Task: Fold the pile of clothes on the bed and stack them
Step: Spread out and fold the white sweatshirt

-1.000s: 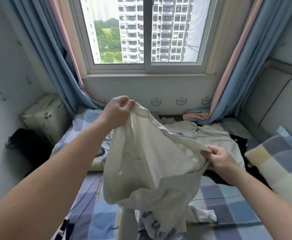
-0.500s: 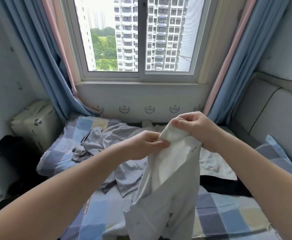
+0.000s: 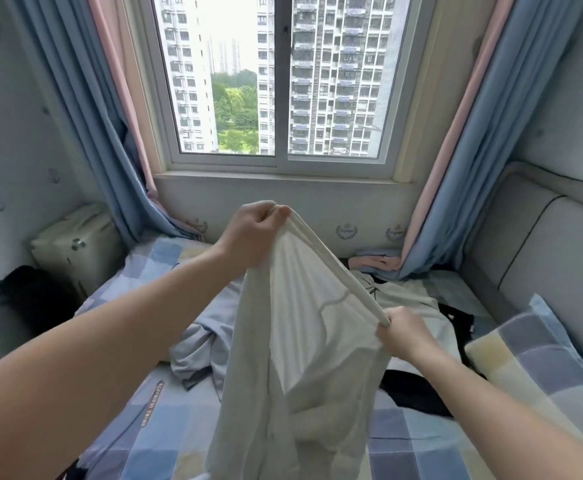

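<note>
Half a second back both hands were bunched together at the top of the white top [image 3: 304,358]; by this moment they'd pulled well apart.

Head view, the only one going: the left hand [image 3: 252,237] was up high, in front of the wall under the window [image 3: 279,81], fingers curled and pinching one end of the top's rolled edge. The right hand [image 3: 407,336] sat lower and off to the right, pinching the other end, so that edge ran taut on a slant between them. Everything below it hung in loose folds over the bed [image 3: 165,427]. Its bottom ran out of frame, so I couldn't tell if it touched the sheet.

Behind it, the pile lay on the blue, grey and yellow check sheet: a crumpled grey garment [image 3: 196,351] on the left, a white shirt [image 3: 411,299] with a small dark print further back, and black clothes [image 3: 418,393] just beside that. A checked pillow [image 3: 539,358] lay near the padded headboard [image 3: 542,258] on the right. A pale box [image 3: 75,247] stood in the left corner by the blue curtain [image 3: 86,109].
</note>
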The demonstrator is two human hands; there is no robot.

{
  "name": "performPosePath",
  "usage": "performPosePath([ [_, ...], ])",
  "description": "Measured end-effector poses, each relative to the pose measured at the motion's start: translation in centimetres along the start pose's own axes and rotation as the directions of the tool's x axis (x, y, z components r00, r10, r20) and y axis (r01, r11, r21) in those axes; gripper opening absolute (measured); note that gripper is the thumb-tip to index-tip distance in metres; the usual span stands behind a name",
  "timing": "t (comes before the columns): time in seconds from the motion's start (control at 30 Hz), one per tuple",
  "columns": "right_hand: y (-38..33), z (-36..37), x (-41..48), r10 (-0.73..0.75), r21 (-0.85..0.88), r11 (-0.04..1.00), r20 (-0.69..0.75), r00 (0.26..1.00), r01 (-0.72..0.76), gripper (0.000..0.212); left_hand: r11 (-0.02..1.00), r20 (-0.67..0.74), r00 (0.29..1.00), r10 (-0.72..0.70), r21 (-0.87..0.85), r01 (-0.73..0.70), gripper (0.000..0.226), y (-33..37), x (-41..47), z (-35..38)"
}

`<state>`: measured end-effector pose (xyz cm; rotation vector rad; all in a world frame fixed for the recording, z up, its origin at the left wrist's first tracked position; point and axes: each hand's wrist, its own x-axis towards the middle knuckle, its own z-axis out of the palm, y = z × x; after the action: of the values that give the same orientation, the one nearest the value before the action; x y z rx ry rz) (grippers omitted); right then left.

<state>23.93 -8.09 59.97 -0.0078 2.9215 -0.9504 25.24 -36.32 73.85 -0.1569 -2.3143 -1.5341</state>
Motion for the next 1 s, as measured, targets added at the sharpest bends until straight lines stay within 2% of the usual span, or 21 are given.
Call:
performPosePath([
  [0.1, 5.9, 0.2, -0.2, 0.142, 0.024, 0.989, 0.072, 0.987, -0.144, 0.034, 1.000, -0.112, 0.994, -0.008, 0.022, 0.010, 0.038, 0.3, 0.6, -0.5],
  [0.2, 7.6, -1.5, -0.4, 0.080, 0.294, 0.945, 0.207, 0.975, -0.141, 0.021, 0.993, -0.126, 0.992, -0.024, 0.110, 0.038, 0.039, 0.0, 0.5, -0.6],
  [0.3, 3.7, -4.6, -1.1, -0.074, 0.528, 0.847, 0.232, 0.970, -0.061, 0.020, 0.949, 0.026, 0.988, -0.153, 0.283, 0.140, 0.036, -1.1, -0.1, -0.2],
  [0.4, -1.4, -7.3, -1.9, -0.213, 0.603, 0.797, 0.234, 0.948, 0.030, 0.024, 0.906, 0.249, 0.915, -0.317, 0.364, 0.215, 0.011, -1.1, -2.2, 1.1],
  [0.5, -5.6, -8.1, -2.5, -0.314, 0.594, 0.796, 0.240, 0.918, 0.117, 0.025, 0.864, 0.396, 0.868, -0.299, 0.498, 0.071, 0.070, -0.5, -4.2, 2.3],
  [0.53, -6.8, -8.2, -2.6, -0.343, 0.575, 0.804, 0.243, 0.907, 0.150, 0.025, 0.888, 0.442, 0.858, -0.262, 0.458, 0.036, 0.077, -0.1, -4.6, 2.8],
  [0.57, -8.0, -8.4, -2.9, -0.367, 0.553, 0.813, 0.248, 0.897, 0.180, 0.025, 0.929, 0.496, 0.837, -0.231, 0.368, 0.038, 0.071, 0.1, -4.9, 3.5],
  [0.6, -9.0, -8.6, -3.0, -0.384, 0.531, 0.822, 0.249, 0.889, 0.206, 0.024, 0.965, 0.545, 0.812, -0.207, 0.252, 0.076, 0.057, 0.0, -5.0, 4.1],
  [0.67, -10.1, -9.3, -2.9, -0.400, 0.505, 0.828, 0.226, 0.888, 0.244, 0.022, 0.972, 0.581, 0.784, -0.218, 0.054, 0.230, 0.034, 0.4, -5.4, 5.3],
  [0.8, -9.5, -10.8, -1.9, -0.420, 0.555, 0.798, 0.233, 0.877, 0.235, 0.011, 0.918, 0.591, 0.774, -0.227, -0.135, 0.372, 0.046, 0.3, -5.8, 6.1],
  [0.87, -8.3, -10.9, -1.5, -0.466, 0.608, 0.759, 0.257, 0.846, 0.233, 0.007, 0.874, 0.536, 0.823, -0.186, -0.293, 0.388, 0.040, 0.5, -5.6, 6.4],
  [0.93, -6.6, -10.0, -1.3, -0.487, 0.644, 0.734, 0.278, 0.828, 0.215, 0.006, 0.849, 0.401, 0.897, -0.186, -0.394, 0.352, 0.026, 1.2, -5.5, 7.0],
  [1.0, -4.5, -8.3, -1.4, -0.466, 0.583, 0.778, 0.285, 0.838, 0.235, 0.005, 0.850, 0.297, 0.935, -0.195, -0.424, 0.312, 0.024, 1.6, -5.4, 7.9],
])
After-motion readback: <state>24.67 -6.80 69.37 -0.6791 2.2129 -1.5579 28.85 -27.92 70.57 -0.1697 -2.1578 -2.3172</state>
